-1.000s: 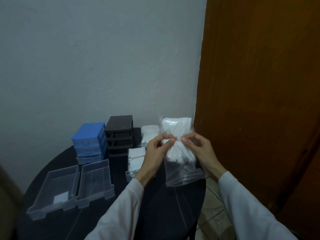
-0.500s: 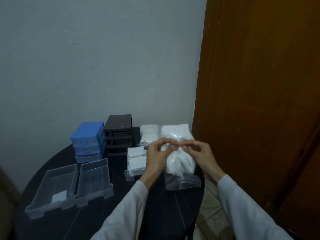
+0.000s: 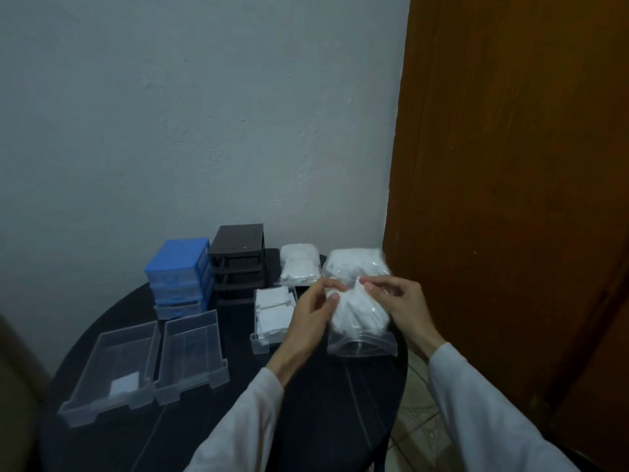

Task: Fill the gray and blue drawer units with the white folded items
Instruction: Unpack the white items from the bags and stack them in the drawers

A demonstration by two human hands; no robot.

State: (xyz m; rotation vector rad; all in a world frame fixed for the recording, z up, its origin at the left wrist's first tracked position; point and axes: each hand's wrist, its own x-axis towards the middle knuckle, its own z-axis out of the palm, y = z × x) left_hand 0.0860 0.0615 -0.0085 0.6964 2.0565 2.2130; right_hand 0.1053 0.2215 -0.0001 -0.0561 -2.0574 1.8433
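A clear plastic bag (image 3: pixel 360 311) stuffed with white folded items lies on the round black table (image 3: pixel 306 403) at the right. My left hand (image 3: pixel 311 316) and my right hand (image 3: pixel 400 303) pinch its middle from either side. A second bag of white items (image 3: pixel 299 265) lies behind, near the wall. A clear drawer (image 3: pixel 272 315) full of white folded items sits just left of my left hand. The blue drawer unit (image 3: pixel 178 270) and the dark gray drawer unit (image 3: pixel 238 258) stand at the back.
Two clear pulled-out drawers (image 3: pixel 112 373) (image 3: pixel 192 352) lie side by side at front left; the left one holds one white item (image 3: pixel 124 383). A brown wooden door (image 3: pixel 510 199) rises close on the right. The table's right edge drops to tiled floor (image 3: pixel 418 420).
The bag has come down from upright in the air to lying on the table. Both hands lowered with it and still pinch its middle.
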